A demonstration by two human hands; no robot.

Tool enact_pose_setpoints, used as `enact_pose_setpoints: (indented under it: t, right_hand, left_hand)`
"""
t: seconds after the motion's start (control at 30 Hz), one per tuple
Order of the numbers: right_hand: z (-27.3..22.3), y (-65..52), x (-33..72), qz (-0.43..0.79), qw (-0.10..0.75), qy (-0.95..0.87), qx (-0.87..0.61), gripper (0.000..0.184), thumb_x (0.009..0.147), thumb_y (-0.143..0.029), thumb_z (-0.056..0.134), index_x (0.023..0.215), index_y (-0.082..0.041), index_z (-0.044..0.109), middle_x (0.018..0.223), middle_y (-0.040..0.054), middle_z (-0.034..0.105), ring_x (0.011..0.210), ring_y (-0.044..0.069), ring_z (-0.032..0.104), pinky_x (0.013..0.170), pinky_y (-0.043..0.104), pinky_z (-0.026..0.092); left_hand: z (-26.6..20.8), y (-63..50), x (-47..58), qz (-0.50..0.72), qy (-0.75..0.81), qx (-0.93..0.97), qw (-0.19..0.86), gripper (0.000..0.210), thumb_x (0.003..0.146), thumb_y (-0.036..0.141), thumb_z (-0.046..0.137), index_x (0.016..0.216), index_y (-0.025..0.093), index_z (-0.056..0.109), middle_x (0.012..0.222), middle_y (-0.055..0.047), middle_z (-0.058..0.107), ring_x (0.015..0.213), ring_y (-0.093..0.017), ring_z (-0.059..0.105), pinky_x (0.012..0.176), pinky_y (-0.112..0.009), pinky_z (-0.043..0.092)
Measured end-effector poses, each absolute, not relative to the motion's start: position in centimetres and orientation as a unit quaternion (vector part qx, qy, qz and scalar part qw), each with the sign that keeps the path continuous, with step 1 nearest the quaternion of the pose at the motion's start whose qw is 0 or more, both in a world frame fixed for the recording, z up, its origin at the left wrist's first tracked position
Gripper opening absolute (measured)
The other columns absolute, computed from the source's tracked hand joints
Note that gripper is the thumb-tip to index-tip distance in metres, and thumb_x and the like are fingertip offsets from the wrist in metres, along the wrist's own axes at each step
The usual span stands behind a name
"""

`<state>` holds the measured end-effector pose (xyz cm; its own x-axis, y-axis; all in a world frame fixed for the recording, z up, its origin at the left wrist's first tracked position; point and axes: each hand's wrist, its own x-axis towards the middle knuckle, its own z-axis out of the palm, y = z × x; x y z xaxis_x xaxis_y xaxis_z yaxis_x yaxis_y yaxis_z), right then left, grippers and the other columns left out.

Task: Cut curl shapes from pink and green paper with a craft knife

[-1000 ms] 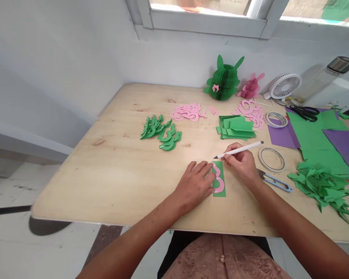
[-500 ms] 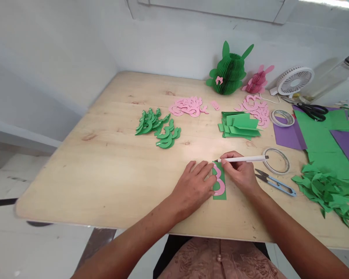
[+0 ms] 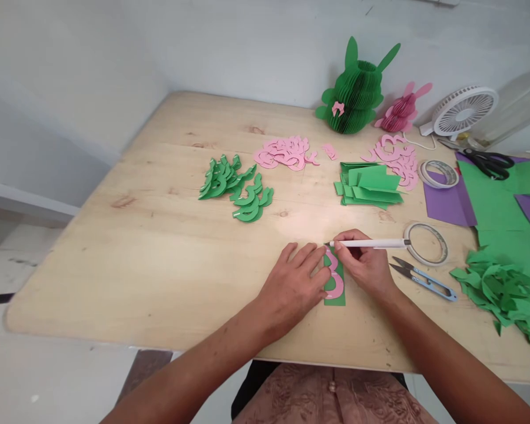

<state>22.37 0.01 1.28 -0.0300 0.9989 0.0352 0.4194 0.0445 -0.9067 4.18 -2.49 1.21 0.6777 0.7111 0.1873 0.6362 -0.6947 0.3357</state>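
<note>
Spread fingers of my left hand (image 3: 294, 278) lie flat across a pink paper cutout (image 3: 336, 288) with wavy edges, holding it down by its left side. Under the cutout is a narrow green paper strip (image 3: 334, 302), which shows at the right and bottom. My right hand (image 3: 367, 268) grips a white pen (image 3: 375, 242) near its dark tip. The tip points left and sits at the top end of the cutout and strip; whether it touches the paper I cannot tell. My left fingers hide part of both papers.
Green curved cutouts (image 3: 247, 203) and pink cutouts (image 3: 282, 154) lie beyond my left hand. Folded green papers (image 3: 373, 187) lie ahead. To the right are blue-handled snips (image 3: 426, 280), tape rolls (image 3: 446, 250), green scraps (image 3: 503, 288) and black-handled scissors (image 3: 490, 164). Paper rabbits (image 3: 357, 97) and a fan (image 3: 466, 111) stand behind.
The head view has shifted slightly, so the things at the back appear higher and farther out. Both hands keep nearly the same place and hold, with the pen tip still near the cutout's top.
</note>
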Motion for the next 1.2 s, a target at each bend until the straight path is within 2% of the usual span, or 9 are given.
enact_pose_setpoints:
  t: [0.27, 1.2]
  right_hand:
    - [1.09, -0.02, 22.51, 0.386, 0.382, -0.614, -0.573, 0.009, 0.083, -0.029, 0.061, 0.081, -0.020, 0.061, 0.067, -0.0011, 0.060, 0.055, 0.012, 0.052, 0.050, 0.024, 0.042]
    - [0.88, -0.07, 22.57, 0.377, 0.377, -0.625, -0.570, 0.008, 0.084, -0.027, 0.060, 0.082, -0.019, 0.061, 0.068, -0.0010, 0.060, 0.057, 0.012, 0.053, 0.051, 0.023, 0.043]
  left_hand:
    - [1.35, -2.54, 4.20, 0.148, 0.375, 0.907, 0.123, 0.016, 0.093, 0.033, 0.056, 0.100, 0.019, 0.059, 0.137, -0.011, 0.054, 0.129, -0.029, 0.045, 0.105, -0.052, 0.036]
    - [1.26, -2.49, 4.20, 0.157, 0.373, 0.908, 0.107, 0.018, 0.091, 0.035, 0.058, 0.100, 0.019, 0.060, 0.135, -0.012, 0.055, 0.127, -0.028, 0.048, 0.103, -0.051, 0.039]
